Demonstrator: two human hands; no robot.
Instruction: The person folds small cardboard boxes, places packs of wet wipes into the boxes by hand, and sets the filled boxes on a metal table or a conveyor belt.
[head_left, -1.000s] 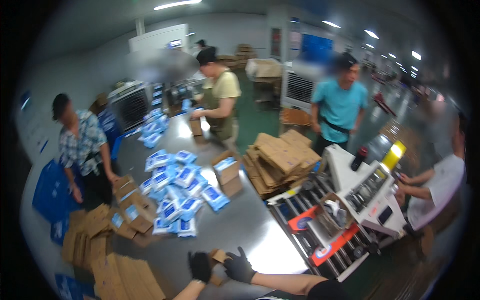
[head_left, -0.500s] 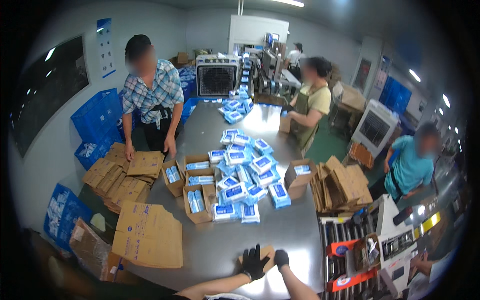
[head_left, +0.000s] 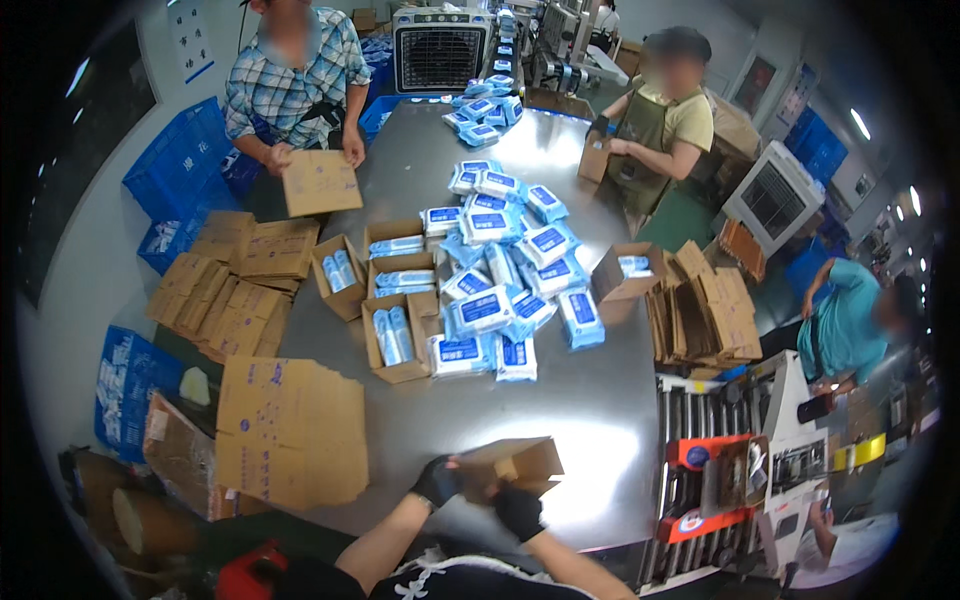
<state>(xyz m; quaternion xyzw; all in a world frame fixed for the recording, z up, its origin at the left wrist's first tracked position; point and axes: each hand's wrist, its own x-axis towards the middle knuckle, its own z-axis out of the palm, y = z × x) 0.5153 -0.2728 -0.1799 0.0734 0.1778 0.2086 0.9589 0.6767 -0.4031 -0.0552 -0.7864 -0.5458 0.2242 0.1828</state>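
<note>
A small brown cardboard box (head_left: pixel 530 458) is tilted at the near edge of the metal table, its flaps standing out. My left hand (head_left: pixel 437 481), in a black glove, grips its left end. My right hand (head_left: pixel 518 510), also gloved in black, is closed on the near side of the box; its fingers are blurred and partly hidden. Beyond my hands lies a heap of blue-and-white wipes packs (head_left: pixel 483 308). Left of the heap stand several open cartons (head_left: pixel 401 374) with packs in them, and another open carton (head_left: pixel 625 278) stands at its right.
Flat cardboard blanks (head_left: pixel 290 430) lie on the table's left corner, with more stacks (head_left: pixel 240 310) behind. A roller conveyor (head_left: pixel 690 470) adjoins the right side. A person in a plaid shirt (head_left: pixel 300 80) holds cardboard; a person in an apron (head_left: pixel 655 120) holds a small box.
The cardboard piece under my hands is now raised and opened into a box. My left hand has moved left. The person in plaid has lifted a cardboard blank. The view has tipped downward.
</note>
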